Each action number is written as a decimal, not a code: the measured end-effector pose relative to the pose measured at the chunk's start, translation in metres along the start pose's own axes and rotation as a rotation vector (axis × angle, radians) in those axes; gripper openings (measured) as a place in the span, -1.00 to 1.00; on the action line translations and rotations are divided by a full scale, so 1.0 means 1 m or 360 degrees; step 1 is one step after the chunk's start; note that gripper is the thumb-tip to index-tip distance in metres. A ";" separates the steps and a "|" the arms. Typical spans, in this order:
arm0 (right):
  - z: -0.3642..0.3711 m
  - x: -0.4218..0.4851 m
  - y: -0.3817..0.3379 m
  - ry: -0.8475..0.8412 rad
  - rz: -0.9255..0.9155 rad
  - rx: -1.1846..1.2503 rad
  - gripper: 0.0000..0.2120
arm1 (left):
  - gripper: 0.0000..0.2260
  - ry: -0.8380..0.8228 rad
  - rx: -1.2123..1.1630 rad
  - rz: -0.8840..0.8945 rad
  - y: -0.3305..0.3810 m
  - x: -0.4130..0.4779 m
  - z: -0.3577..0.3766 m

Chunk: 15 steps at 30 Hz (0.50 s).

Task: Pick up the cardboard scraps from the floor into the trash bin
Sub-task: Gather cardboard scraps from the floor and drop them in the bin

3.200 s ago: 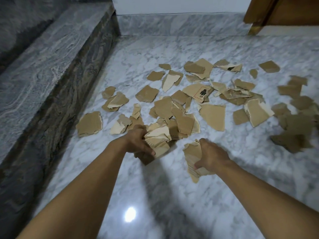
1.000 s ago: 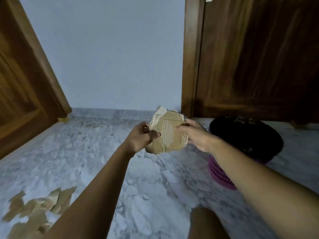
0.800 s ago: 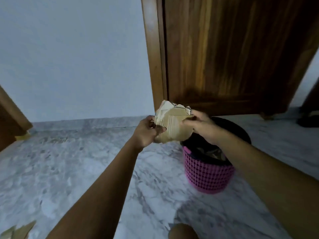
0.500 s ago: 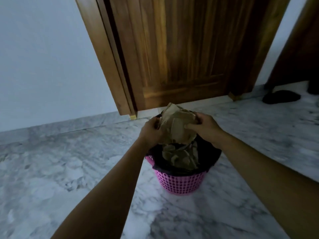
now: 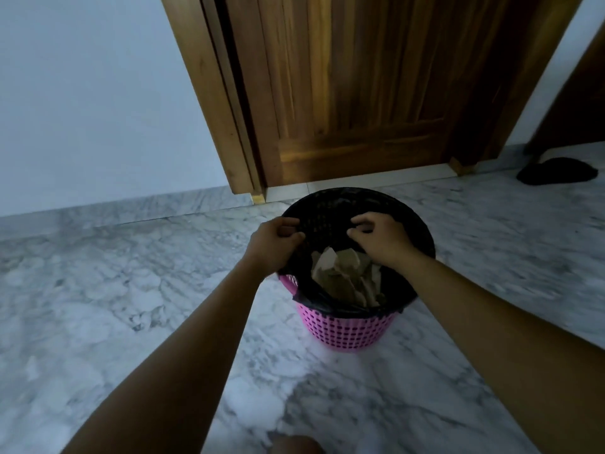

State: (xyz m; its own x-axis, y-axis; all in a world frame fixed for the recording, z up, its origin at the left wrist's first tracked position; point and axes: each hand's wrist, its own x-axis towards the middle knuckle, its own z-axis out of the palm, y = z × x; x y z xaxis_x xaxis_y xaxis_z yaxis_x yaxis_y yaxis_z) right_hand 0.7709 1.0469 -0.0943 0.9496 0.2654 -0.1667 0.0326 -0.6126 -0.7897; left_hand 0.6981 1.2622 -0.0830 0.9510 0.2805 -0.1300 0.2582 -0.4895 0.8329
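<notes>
**Scraps in the bin, hands over its mouth**

The scraps (image 5: 342, 278) lie piled inside the bin (image 5: 347, 329), a pink basket with a black liner (image 5: 327, 208). It stands on the marble floor (image 5: 131, 290) in front of a wooden door (image 5: 360, 93). Both hands hover above the opening. The right hand (image 5: 381, 240) has its fingers loosely bent and apart, gripping nothing. The left hand (image 5: 273, 244), at the left rim, has its fingers curled to the thumb. I cannot tell whether it pinches the liner.

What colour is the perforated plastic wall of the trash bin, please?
The perforated plastic trash bin is pink; the head view shows it best.
</notes>
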 end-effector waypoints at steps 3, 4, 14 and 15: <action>0.029 -0.017 -0.044 0.0005 -0.0226 -0.0004 -0.82 | -0.69 0.0106 -0.0019 -0.0011 -0.005 -0.037 -0.046; 0.043 -0.027 -0.064 -0.0001 -0.0312 -0.0013 -0.87 | -0.69 0.0150 -0.0019 -0.0031 -0.008 -0.055 -0.067; 0.252 -0.204 -0.247 -0.0634 -0.1004 -0.0154 -0.79 | -0.64 0.0842 0.0105 -0.0453 -0.117 -0.346 -0.297; 0.276 -0.229 -0.260 -0.0722 -0.1049 -0.0173 -0.77 | -0.62 0.0903 0.0143 -0.0517 -0.132 -0.382 -0.315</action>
State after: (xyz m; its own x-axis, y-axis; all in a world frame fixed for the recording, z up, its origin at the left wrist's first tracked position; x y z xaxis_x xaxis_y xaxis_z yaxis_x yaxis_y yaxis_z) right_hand 0.4586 1.3511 -0.0137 0.5062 0.8595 0.0716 0.5944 -0.2874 -0.7511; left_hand 0.2476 1.4795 0.0262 0.5912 0.8054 -0.0431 0.5537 -0.3664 0.7478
